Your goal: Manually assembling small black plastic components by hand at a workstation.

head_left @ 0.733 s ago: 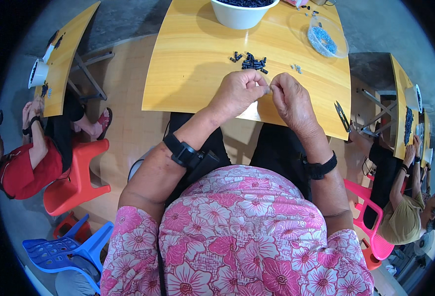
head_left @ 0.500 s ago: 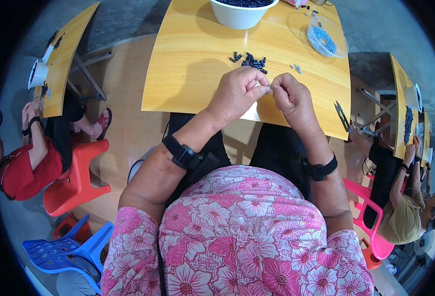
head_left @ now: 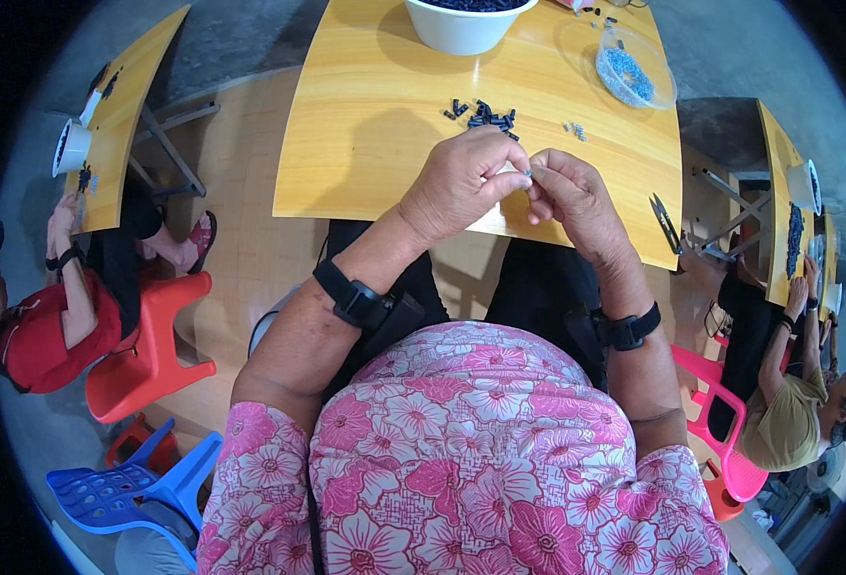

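Observation:
My left hand (head_left: pixel 463 182) and my right hand (head_left: pixel 574 199) meet over the table's near edge, fingertips almost touching. Both are closed in a pinch. A tiny greyish-blue bit (head_left: pixel 528 173) shows between the fingertips, too small to name. Just beyond my left hand lies a loose pile of short black tube-like pieces (head_left: pixel 485 116), partly hidden by that hand. Several small clear-grey pieces (head_left: pixel 575 131) lie on the tabletop beyond my right hand.
On the wooden table (head_left: pixel 346 144) stand a white tub (head_left: pixel 471 31) of dark pieces and a clear round dish (head_left: pixel 670 88) with blue bits. Black thread snips (head_left: pixel 665 225) lie at the right edge. People sit at tables on both sides; a red chair (head_left: pixel 154 345) is at left.
My right hand has turned and its fingers have shifted at the pinch, with the lower fingers now showing. The left hand has barely moved.

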{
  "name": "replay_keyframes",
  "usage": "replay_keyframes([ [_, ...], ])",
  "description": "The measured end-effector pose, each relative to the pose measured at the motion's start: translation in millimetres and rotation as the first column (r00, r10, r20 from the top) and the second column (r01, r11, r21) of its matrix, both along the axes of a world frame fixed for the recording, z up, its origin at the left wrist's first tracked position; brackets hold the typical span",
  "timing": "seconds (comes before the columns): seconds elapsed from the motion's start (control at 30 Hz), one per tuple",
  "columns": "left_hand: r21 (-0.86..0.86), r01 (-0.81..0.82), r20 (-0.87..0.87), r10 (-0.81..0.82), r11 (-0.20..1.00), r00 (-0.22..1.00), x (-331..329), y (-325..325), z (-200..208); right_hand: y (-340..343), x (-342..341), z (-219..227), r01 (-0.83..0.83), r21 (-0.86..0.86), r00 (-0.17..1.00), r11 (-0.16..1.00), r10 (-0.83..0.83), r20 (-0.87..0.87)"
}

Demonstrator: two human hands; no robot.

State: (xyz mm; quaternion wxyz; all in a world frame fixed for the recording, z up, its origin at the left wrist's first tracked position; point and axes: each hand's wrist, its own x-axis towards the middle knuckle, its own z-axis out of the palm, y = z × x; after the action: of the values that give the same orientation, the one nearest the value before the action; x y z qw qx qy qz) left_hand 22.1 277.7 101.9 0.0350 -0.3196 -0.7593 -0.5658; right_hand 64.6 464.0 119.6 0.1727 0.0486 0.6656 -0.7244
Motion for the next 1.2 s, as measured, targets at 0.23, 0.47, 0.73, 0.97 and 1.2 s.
replay_keyframes([
  [0.23, 0.140, -0.069, 0.404, 0.007, 0.988, 0.915, 2, 6, -17, -7, -3, 0, 0.109, 0.014, 0.994, 0.994, -0.109, -0.019],
  [0.47, 0.528, -0.243, 0.819, -0.412, 0.814, 0.399, 11, 10, -15, -18, 3, -13, 0.293, 0.039, 0.928, 0.955, -0.274, -0.251],
  [0.73, 0.576, -0.298, 0.814, -0.502, 0.761, 0.293, 19, 9, -10, -20, 5, -20, 0.354, 0.166, 0.897, 0.920, -0.284, -0.339],
  [0.97, 0.591, -0.297, 0.805, -0.524, 0.750, 0.279, 20, 6, -11, -18, 5, -17, 0.349, 0.241, 0.865, 0.905, -0.213, -0.453],
  [1.2, 0.595, -0.328, 0.803, -0.555, 0.734, 0.215, 20, 6, -7, -21, 5, -17, 0.337, 0.172, 0.853, 0.926, -0.224, -0.471],
])
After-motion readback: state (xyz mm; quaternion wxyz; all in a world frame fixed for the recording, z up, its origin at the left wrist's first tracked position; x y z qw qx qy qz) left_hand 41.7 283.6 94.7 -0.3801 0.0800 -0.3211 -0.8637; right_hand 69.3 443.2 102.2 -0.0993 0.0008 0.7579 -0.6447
